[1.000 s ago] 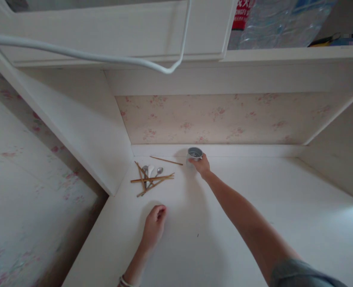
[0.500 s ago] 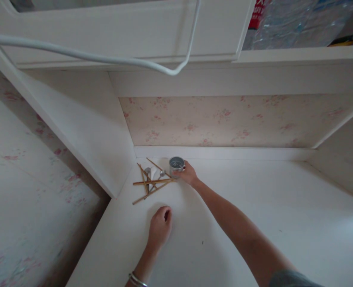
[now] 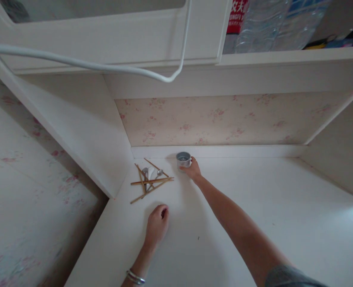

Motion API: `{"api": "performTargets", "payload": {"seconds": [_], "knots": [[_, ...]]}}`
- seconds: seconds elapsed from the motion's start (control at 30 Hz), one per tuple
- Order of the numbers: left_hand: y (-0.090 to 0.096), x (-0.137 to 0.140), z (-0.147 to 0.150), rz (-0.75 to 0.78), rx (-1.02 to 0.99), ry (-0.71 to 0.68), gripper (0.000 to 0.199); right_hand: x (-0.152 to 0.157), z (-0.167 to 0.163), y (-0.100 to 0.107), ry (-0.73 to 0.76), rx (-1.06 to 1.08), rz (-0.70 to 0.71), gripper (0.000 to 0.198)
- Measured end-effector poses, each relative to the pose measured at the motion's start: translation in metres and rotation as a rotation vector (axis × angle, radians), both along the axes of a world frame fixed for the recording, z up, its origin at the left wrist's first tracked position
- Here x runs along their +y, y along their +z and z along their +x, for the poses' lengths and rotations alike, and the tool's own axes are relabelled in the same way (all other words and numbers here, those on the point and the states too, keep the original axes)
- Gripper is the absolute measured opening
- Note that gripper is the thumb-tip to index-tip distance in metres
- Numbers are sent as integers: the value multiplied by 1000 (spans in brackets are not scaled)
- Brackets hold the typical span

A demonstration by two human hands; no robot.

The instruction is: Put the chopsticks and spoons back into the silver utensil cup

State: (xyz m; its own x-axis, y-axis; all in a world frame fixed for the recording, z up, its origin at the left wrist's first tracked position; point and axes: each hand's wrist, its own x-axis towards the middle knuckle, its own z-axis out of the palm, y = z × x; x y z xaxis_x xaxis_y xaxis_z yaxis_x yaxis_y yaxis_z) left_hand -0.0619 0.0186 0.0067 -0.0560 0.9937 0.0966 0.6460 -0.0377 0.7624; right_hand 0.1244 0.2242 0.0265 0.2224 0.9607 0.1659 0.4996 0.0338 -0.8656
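Observation:
My right hand [image 3: 192, 169] grips a small grey metal cup [image 3: 183, 160] with holes in its bottom, held upright near the back edge of the white tabletop [image 3: 239, 223]. Left of the cup lies a loose pile of several wooden chopsticks [image 3: 152, 181], crossing one another. Among them are a white spoon [image 3: 150, 172] and metal spoons [image 3: 160, 172], partly covered by the sticks. My left hand [image 3: 157, 223] rests on the tabletop in front of the pile, its fingers curled and touching none of the utensils. What is inside those fingers, if anything, is hidden.
A white cable [image 3: 104, 66] hangs across the upper cabinet [image 3: 200, 36]. On the open shelf at upper right are clear plastic bottles [image 3: 266, 28]. Side panels bound the tabletop at left [image 3: 83, 119] and right. A tiny dark speck [image 3: 198, 238] lies on the tabletop.
My right hand has moved the metal cup to the right, away from the chopsticks. My left hand stays curled in about the same place. The view has shifted slightly.

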Motion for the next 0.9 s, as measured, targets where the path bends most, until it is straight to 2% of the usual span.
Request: {"api": "performTargets", "payload": {"seconds": [0.1, 0.23, 0.3, 0.37, 0.47, 0.6, 0.7, 0.9], "knots": [[0, -1, 1, 4, 10, -9, 26, -13, 3, 6, -26, 37, -20, 98], [-2, -1, -1, 5, -4, -14, 24, -55, 15, 14, -58, 110, -31, 93], [-3, -1, -1, -18, -18, -3, 24, -86, 25, 15, -37, 166, -60, 80], [-2, -2, 3, -57, -46, 7, 23, -120, 35, 13, 46, 230, -111, 59], [4, -6, 25, -133, -97, -16, 23, -170, 47, 3, 173, 258, -172, 30], [16, -12, 71, -158, -147, -158, 24, -219, 53, -13, 279, 240, -215, 41], [21, -12, 97, -173, -169, -260, 23, -239, 53, -21, 276, 228, -191, 44], [12, -8, 108, -211, -194, -395, 23, -252, 55, -27, 250, 160, -110, 43]]}}
